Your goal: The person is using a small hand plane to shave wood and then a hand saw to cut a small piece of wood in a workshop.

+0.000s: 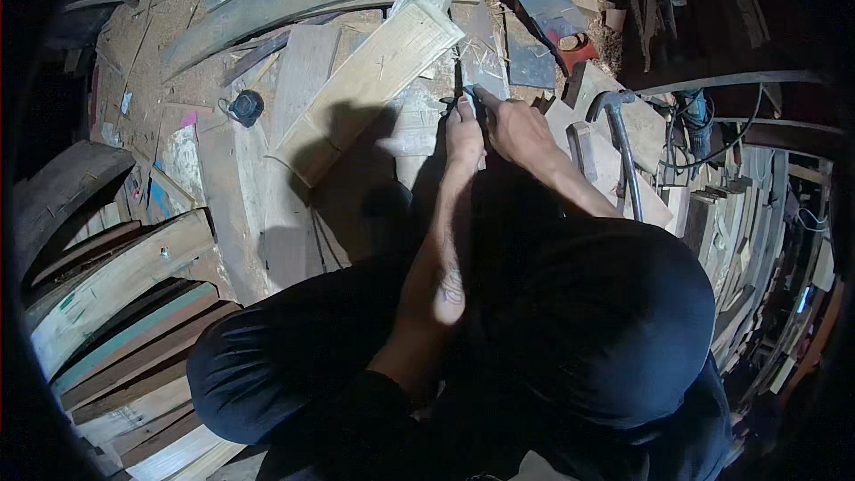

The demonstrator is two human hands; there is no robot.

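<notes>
Here the left hand (pixel 464 135) and right hand (pixel 515 129) meet, fingers pinched narrowly on a small dark tool (pixel 469 93) over a grey board (pixel 481 67). A hammer (pixel 621 138) lies just right of them, among 2 pale planks (pixel 374 80).

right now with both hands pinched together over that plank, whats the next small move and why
Probably keep the left hand steady and make a short, careful stroke with the right hand. Both sets of fingertips meet on a small dark tool, too small to identify, at the plank. The hammer lies untouched beside the right forearm, and the tape measure sits far off to the left.
</notes>
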